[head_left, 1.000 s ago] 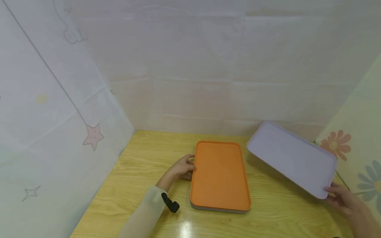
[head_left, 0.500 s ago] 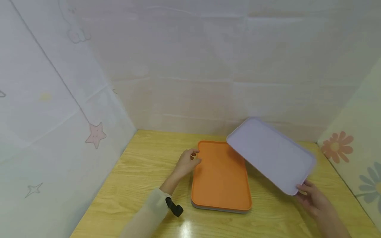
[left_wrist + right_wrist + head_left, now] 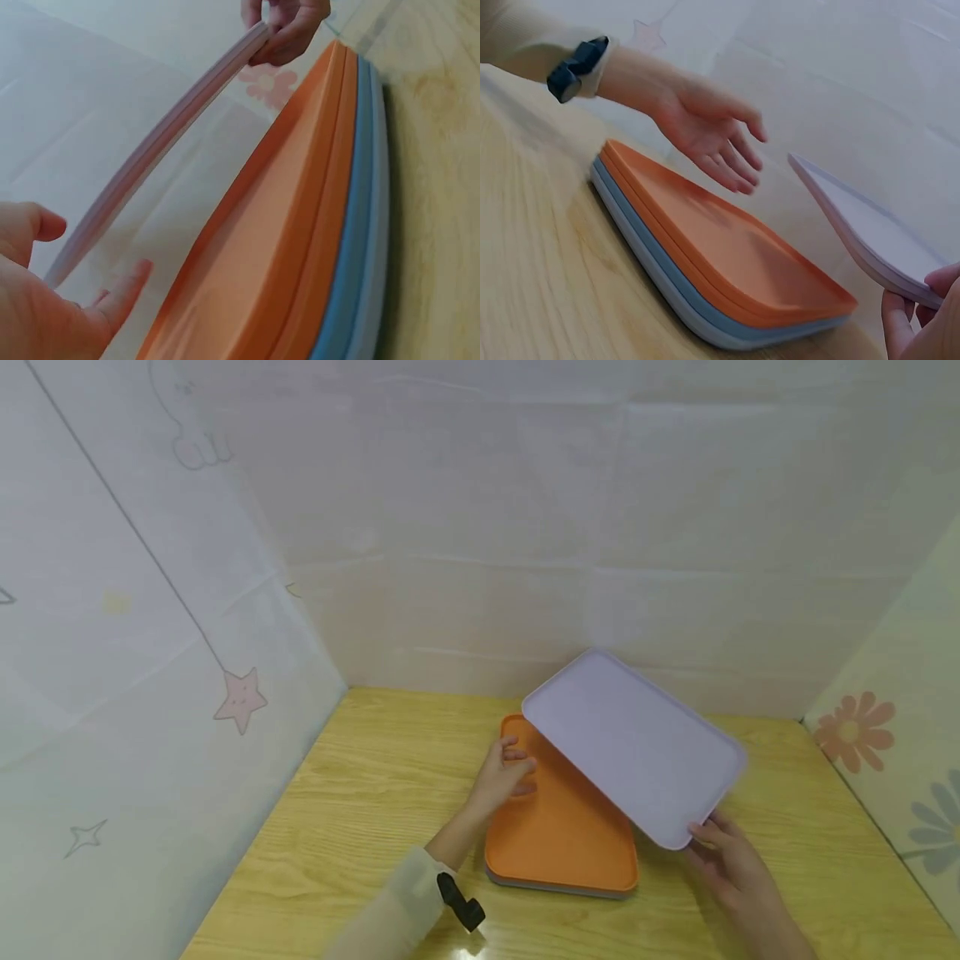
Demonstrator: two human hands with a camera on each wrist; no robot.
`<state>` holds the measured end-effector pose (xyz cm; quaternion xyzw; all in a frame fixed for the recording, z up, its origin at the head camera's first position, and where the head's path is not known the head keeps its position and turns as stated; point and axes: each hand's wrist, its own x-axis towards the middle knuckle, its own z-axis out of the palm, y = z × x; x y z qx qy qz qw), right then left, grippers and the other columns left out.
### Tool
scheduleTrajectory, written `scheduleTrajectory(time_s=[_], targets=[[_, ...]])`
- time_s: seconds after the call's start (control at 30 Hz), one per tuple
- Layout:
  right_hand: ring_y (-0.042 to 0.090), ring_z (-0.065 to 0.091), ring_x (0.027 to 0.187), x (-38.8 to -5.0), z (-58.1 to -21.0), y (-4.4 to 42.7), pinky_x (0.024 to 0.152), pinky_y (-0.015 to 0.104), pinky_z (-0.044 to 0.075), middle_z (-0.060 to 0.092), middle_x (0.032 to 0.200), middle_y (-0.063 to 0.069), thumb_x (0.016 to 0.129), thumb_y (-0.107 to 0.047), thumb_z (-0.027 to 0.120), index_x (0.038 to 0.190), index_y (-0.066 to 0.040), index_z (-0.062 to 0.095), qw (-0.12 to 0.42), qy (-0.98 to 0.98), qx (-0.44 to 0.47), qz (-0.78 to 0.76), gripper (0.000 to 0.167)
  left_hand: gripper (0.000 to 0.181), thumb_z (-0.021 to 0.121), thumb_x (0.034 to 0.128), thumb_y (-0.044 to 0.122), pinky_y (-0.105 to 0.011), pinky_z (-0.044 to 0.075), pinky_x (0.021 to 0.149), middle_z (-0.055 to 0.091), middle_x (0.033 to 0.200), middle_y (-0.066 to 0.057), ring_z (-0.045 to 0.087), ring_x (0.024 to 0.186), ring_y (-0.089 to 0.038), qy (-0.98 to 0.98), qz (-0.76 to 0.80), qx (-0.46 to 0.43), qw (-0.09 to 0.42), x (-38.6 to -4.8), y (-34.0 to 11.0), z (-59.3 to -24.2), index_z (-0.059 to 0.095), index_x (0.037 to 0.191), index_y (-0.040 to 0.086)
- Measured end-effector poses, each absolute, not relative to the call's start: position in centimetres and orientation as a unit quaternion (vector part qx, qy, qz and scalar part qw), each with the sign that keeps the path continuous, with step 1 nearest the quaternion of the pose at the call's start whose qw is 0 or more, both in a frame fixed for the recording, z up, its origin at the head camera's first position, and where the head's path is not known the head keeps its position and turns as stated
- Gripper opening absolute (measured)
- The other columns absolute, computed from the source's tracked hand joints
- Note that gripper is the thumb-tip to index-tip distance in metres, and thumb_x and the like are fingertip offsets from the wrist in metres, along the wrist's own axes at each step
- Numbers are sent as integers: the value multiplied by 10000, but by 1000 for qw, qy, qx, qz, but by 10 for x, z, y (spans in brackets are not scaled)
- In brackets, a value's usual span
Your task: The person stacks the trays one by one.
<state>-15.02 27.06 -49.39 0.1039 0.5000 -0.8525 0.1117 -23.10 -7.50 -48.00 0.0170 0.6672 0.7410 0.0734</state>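
Observation:
My right hand (image 3: pixel 733 867) pinches a light purple tray (image 3: pixel 633 747) by its near right corner, thumb on top and fingers beneath. That tray hangs tilted above the right part of a stack topped by an orange tray (image 3: pixel 558 847). Its edge shows bands in the left wrist view, and I cannot tell whether it is more than one tray. Over the stack's left side, my left hand (image 3: pixel 504 781) is spread with loosely bent fingers, close to the purple tray (image 3: pixel 161 150) and holding nothing. Below the orange lie a blue tray (image 3: pixel 656 240) and a grey-blue tray (image 3: pixel 634 251).
The stack rests on a light wooden table (image 3: pixel 375 777). A pale cloth wall (image 3: pixel 465 527) rises behind it, with patterned walls at left and right. A black band (image 3: pixel 461 902) sits on the left sleeve.
The purple tray has moved left with my right hand, from beside the stack to above it. My left hand has risen from the orange tray's left edge and shifted right over it.

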Motion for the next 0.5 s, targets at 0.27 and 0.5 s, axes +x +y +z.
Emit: scheduleTrajectory(time_s=[0.27,0.5], targets=[[122,572,1079,-148,-487,233,979,254,520,572,1161,-115,1011,13,490,1341,-168,326,94,511,114,-847,410,640,626,983,156,-489,589,887,492,1235,-137,605,1157,-337,574,818,-8,36,-224,-60,-484,292,1520,60],[101,607,1004,-150,-487,204,907,253,547,613,1085,-97,1000,41,485,1355,-142,358,72,511,121,-848,419,766,679,929,84,-494,607,821,444,1229,-147,583,1088,-262,524,851,-8,21,-221,-51,-485,218,1538,140]])
